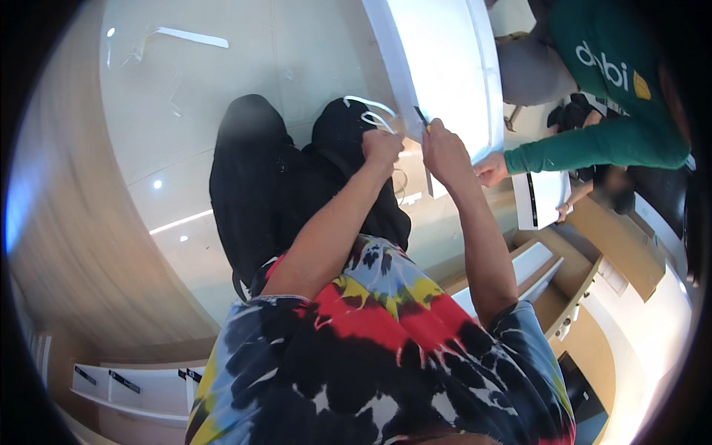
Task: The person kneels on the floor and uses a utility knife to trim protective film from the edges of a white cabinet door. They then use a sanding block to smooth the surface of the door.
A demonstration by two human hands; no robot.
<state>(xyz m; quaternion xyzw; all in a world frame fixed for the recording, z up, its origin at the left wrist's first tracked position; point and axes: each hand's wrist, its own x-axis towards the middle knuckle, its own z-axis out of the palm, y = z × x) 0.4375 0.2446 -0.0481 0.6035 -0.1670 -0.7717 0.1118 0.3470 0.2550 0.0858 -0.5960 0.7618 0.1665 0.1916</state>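
Note:
My left hand is closed in front of my right knee. A looped white cord comes out from its fingers and lies against my black trousers. Close by on the right, my right hand is wrapped round a slim tool with a dark tip and a bit of yellow; its exact kind is unclear. That tool points up beside the near edge of a long white panel or box. A co-worker's hand is at the panel's lower right, just past my right wrist.
The co-worker's green sleeve reaches in from the right. Behind it another person holds a white box. Cardboard and an open box with white pieces lie lower right. White shelf units stand lower left. A white strip lies on the shiny floor.

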